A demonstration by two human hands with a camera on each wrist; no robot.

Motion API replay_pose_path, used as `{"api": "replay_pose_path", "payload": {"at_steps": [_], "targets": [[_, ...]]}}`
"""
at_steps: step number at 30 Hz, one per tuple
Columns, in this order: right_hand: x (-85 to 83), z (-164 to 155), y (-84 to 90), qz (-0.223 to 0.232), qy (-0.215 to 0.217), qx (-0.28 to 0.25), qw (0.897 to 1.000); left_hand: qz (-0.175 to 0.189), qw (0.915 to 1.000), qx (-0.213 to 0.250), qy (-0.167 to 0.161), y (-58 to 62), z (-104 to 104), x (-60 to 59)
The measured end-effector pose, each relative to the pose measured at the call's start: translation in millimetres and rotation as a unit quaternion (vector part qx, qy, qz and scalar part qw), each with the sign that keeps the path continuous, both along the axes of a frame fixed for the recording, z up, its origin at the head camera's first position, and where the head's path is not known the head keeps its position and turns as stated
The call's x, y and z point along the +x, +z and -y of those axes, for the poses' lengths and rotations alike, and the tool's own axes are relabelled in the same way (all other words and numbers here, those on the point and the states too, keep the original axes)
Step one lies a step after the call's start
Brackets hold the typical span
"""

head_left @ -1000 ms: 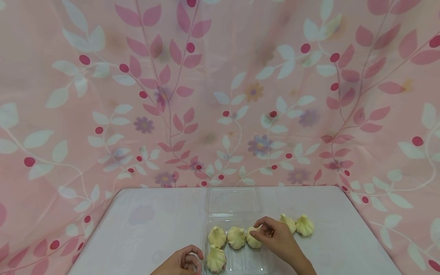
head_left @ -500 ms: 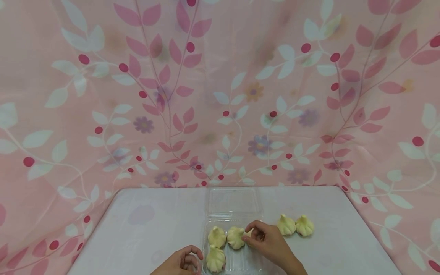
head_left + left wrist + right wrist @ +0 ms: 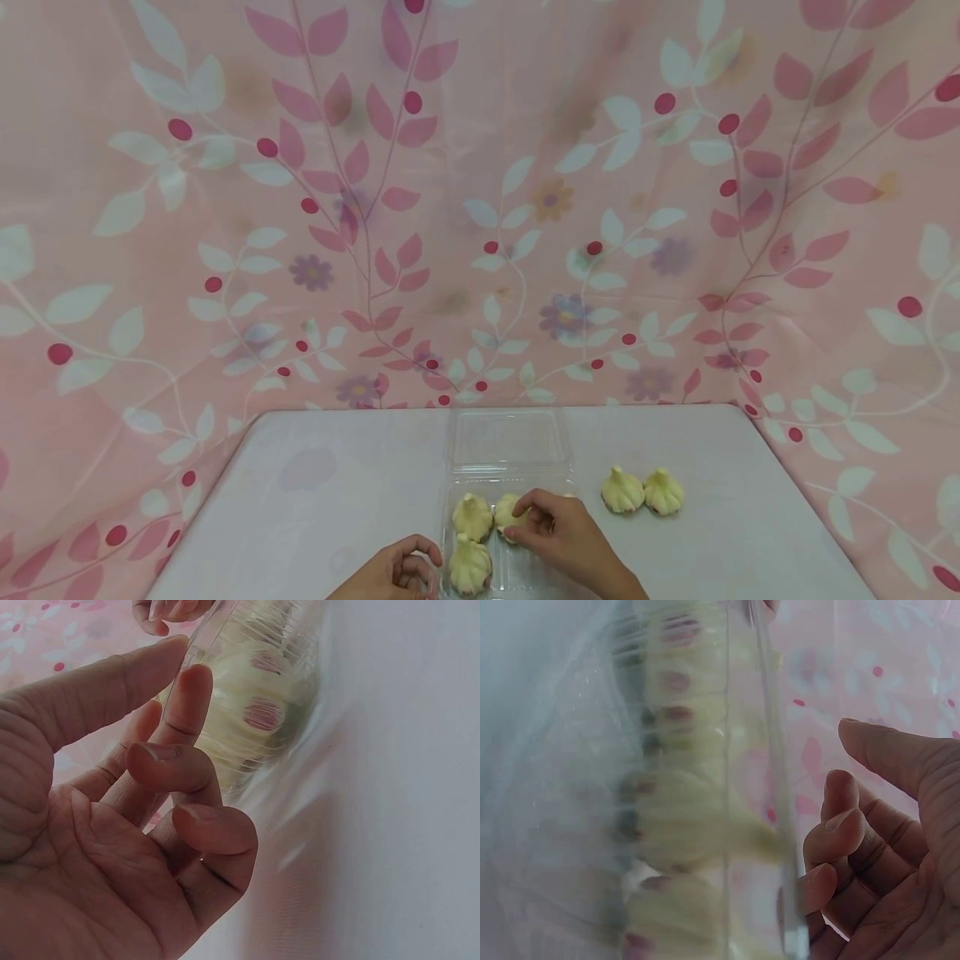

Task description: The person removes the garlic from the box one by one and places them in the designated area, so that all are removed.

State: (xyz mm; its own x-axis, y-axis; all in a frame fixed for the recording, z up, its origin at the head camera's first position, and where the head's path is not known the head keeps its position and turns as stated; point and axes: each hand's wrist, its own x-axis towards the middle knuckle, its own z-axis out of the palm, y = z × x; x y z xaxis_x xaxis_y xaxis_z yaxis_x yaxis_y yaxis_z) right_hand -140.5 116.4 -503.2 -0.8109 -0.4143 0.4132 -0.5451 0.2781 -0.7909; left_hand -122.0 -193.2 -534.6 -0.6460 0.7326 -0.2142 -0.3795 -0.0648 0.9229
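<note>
A clear plastic clamshell box (image 3: 519, 575) lies on the table with its lid folded back. Garlic bulbs stand inside: one at the back left (image 3: 472, 517), another at the front left (image 3: 471, 566). A third bulb (image 3: 504, 514) is partly covered by my right hand (image 3: 566, 537), and a further one barely shows behind that hand. Nothing sits between the right hand's loosely bent fingers (image 3: 840, 825), which are over the box. At the box's left rim, my left hand (image 3: 390, 571) pinches the edge between thumb and index finger (image 3: 191, 697).
Two more garlic bulbs sit side by side on the table right of the box, a left one (image 3: 622, 490) and a right one (image 3: 663, 492). The clear lid (image 3: 510, 440) reaches to the table's back edge. A pink patterned curtain (image 3: 450, 208) hangs behind.
My right hand has moved left across the box, from the right-hand bulb toward the middle one, uncovering the two bulbs outside. The left hand stays at the rim.
</note>
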Motion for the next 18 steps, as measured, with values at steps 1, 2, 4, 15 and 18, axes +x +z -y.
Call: {"api": "replay_pose_path", "payload": {"at_steps": [1, 2, 4, 15, 18], "targets": [[-0.1, 1, -0.2, -0.005, 0.002, -0.001, 1.0, -0.001, 1.0, 0.0, 0.0, 0.2, 0, 0.2], [-0.2, 2, -0.5, -0.01, 0.003, 0.0, 1.0, -0.001, 1.0, 0.0, 0.001, 0.3, 0, 0.4], [0.0, 4, -0.6, -0.013, 0.003, 0.003, 1.0, -0.001, 1.0, 0.001, 0.0, 0.8, 0, 0.7], [2.3, 14, 4.2, 0.004, -0.004, 0.015, 1.0, -0.011, 0.9999, -0.003, 0.004, -1.1, 0, 1.5], [2.9, 18, 4.1, 0.0, -0.006, 0.018, 1.0, -0.011, 0.9999, 0.001, 0.0, -2.1, 0, 1.0]]}}
